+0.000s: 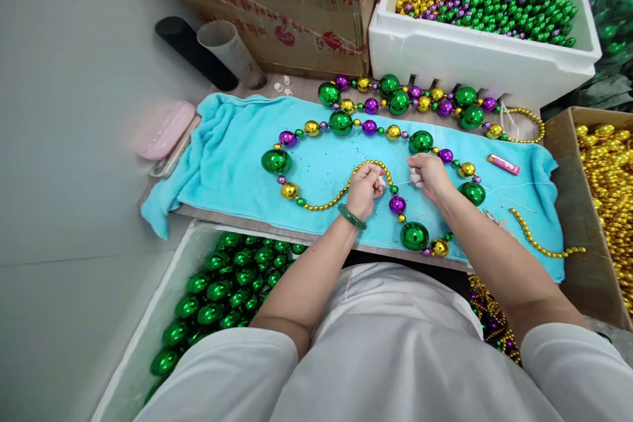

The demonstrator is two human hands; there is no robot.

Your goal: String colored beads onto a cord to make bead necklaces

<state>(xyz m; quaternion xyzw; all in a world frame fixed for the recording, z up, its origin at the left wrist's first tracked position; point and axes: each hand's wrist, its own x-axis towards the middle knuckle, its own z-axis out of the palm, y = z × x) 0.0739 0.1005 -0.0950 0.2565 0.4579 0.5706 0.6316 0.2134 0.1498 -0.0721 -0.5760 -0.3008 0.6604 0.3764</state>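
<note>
The left hand [364, 188] is closed, pinching the end of the gold bead strand [336, 198] that curls away to its left, while the right hand [429, 175] just beside it pinches the thin thread [401, 183] between them, seemingly a knotting step needing steady tension.

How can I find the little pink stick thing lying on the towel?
Start at the turquoise towel spread before the person. Look toward its right end, just past the right hand. The pink stick lies flat there, boxy and plain beside round shiny beads.
</note>
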